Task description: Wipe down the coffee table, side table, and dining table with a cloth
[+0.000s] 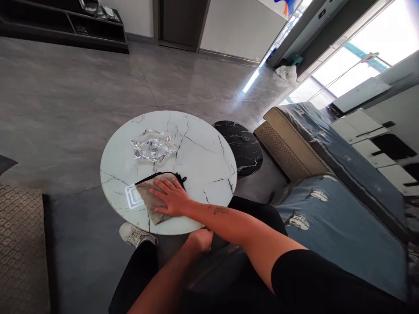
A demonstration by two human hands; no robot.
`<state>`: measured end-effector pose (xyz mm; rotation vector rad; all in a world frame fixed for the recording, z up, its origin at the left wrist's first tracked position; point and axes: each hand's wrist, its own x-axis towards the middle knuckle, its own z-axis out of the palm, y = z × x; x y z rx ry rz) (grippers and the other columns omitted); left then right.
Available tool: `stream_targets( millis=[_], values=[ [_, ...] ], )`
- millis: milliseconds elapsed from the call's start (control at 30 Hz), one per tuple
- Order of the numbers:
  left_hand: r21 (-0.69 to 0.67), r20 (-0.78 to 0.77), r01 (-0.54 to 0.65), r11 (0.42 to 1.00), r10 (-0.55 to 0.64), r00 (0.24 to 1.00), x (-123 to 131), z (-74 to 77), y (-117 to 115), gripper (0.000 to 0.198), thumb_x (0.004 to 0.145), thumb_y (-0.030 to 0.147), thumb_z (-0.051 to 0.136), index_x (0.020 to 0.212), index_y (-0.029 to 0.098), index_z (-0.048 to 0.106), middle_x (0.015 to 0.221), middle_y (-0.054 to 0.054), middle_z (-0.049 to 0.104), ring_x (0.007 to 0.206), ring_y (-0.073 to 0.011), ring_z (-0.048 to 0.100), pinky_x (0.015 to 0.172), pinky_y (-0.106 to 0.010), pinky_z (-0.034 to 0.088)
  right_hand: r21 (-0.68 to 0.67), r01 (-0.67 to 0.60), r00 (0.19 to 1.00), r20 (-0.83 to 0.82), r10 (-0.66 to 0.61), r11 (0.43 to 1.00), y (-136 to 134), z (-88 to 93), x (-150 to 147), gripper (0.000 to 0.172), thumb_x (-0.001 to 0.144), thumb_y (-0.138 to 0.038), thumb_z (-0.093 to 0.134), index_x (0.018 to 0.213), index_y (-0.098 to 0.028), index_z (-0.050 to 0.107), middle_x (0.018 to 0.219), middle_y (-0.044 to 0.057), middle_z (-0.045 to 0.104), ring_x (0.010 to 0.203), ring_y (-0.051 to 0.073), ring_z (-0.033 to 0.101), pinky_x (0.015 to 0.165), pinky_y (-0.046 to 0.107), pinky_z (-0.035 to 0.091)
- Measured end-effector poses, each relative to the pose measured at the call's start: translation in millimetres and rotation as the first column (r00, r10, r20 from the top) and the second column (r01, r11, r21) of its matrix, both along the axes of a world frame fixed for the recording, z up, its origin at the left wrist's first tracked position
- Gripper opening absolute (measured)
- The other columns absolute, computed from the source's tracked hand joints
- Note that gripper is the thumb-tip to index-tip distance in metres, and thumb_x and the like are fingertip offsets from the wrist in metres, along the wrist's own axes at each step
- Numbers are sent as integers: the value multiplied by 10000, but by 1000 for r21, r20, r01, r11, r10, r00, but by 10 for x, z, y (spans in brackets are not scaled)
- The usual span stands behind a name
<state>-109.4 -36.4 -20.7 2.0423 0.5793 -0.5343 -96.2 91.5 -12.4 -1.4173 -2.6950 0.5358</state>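
My right hand (170, 198) lies flat with its fingers spread on a grey-beige cloth (149, 194) with black edging and a small black loop. Under the cloth is the white marble-look top of a round table (203, 161), near its front edge. Closed into a fist, my left hand (200, 241) is at the front rim of this table; its fingertips are hidden, and I cannot tell whether it grips the rim. Farther back on the tabletop sits a clear, star-shaped glass dish (153, 146).
A lower black round table (242, 146) adjoins the white one at the right. Plastic-covered blue-grey seating (321, 218) stands on the right, and a patterned beige piece (22, 248) at the left. A dark low cabinet (65, 26) is against the far wall. My shoe (135, 235) is below the table edge.
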Motion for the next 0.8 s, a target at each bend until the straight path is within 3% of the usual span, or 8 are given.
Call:
stream_targets(
  millis=[100, 167, 267, 367, 467, 600, 700, 800],
  values=[
    [32, -70, 17, 999, -15, 997, -37, 26, 13, 572, 854, 315, 770, 1397, 164, 672, 1411, -208, 741, 1275, -385, 738, 1024, -426, 600, -15, 161, 985, 72, -160, 987, 80, 31, 834, 862, 1072, -738, 513, 1797, -322, 300, 1902, 51, 147, 1766, 333, 78, 1425, 621, 72],
    [43, -82, 27, 999, -23, 996, -53, 37, 7, 568, 868, 338, 767, 1401, 172, 665, 1444, -206, 719, 1282, -388, 736, 1013, -420, 597, 8, 323, 937, 142, -320, 946, 90, 39, 1435, 845, 1090, -713, 481, 1803, -304, 284, 1905, 55, 134, 1767, 326, 63, 1425, 597, 71],
    [51, -99, 42, 998, -37, 994, -50, 20, -7, 594, 866, 346, 794, 1414, 159, 661, 1442, -217, 715, 1291, -395, 732, 1034, -420, 588, 75, 571, 787, 233, -571, 817, 6, 25, 2173, 807, 1123, -652, 416, 1812, -264, 255, 1909, 70, 118, 1769, 306, 57, 1426, 557, 86],
    [72, -96, 44, 996, -37, 995, -45, -8, -19, 621, 865, 337, 816, 1440, 164, 661, 1435, -210, 721, 1321, -396, 719, 1068, -415, 579, 121, 739, 611, 291, -736, 662, -124, -14, 2520, 789, 1138, -637, 335, 1819, -255, 220, 1910, 82, 106, 1766, 306, 71, 1419, 571, 120],
    [77, -95, 48, 996, -40, 995, -59, 4, -19, 640, 874, 346, 813, 1472, 179, 660, 1446, -198, 725, 1301, -384, 731, 1049, -408, 592, 140, 811, 507, 317, -801, 569, -194, -50, 2521, 788, 1139, -657, 242, 1826, -280, 169, 1913, 82, 77, 1766, 321, 58, 1395, 640, 179],
    [84, -99, 54, 995, -46, 994, -93, 75, -9, 669, 884, 361, 812, 1502, 164, 651, 1461, -207, 725, 1304, -378, 732, 1063, -414, 599, 85, 839, 470, 382, -796, 537, -258, -59, 2282, 791, 1136, -656, 186, 1831, -287, 103, 1914, 77, 6, 1767, 355, 11, 1339, 747, 249],
    [94, -113, 74, 993, -63, 992, -88, 106, -3, 682, 906, 372, 796, 1537, 176, 628, 1474, -208, 722, 1315, -381, 729, 1074, -441, 606, 86, 800, 515, 410, -753, 594, -408, -51, 1994, 794, 1136, -623, 227, 1831, -259, 106, 1910, 92, -17, 1763, 399, -2, 1325, 799, 216],
    [93, -122, 113, 989, -101, 987, -37, 105, 1, 674, 913, 372, 789, 1533, 161, 633, 1485, -228, 713, 1338, -389, 718, 1092, -471, 604, 50, 693, 652, 383, -655, 719, -621, -31, 1612, 816, 1124, -616, 306, 1830, -241, 140, 1903, 100, -20, 1760, 417, -29, 1327, 828, 152]
  ],
)
